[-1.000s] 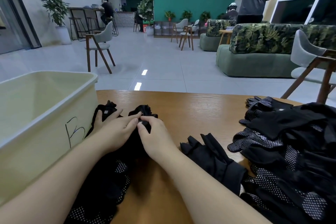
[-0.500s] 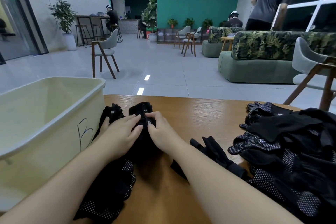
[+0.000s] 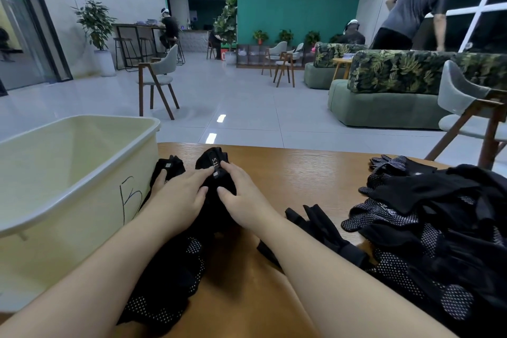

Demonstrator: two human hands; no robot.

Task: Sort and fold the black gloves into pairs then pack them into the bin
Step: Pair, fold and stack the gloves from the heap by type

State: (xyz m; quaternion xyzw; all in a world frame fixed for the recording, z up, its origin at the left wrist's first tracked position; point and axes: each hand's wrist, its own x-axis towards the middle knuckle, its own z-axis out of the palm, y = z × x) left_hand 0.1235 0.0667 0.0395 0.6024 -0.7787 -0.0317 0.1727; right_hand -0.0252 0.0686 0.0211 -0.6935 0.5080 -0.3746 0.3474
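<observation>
Two hands press one folded black glove (image 3: pixel 212 170) flat, the bin (image 3: pixel 82 173) at nine o'clock. Left hand (image 3: pixel 178 195) and right hand (image 3: pixel 241 195) lie spread, fingertips meeting on its label.

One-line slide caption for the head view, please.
Both hands, left hand and right hand, press a black glove flat beside the bin.

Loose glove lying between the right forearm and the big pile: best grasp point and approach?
Take the loose glove at its cuff end, nearest the person, probably from above with the right hand. The fingers splay toward the far edge, and the pile crowds its right side.
</observation>
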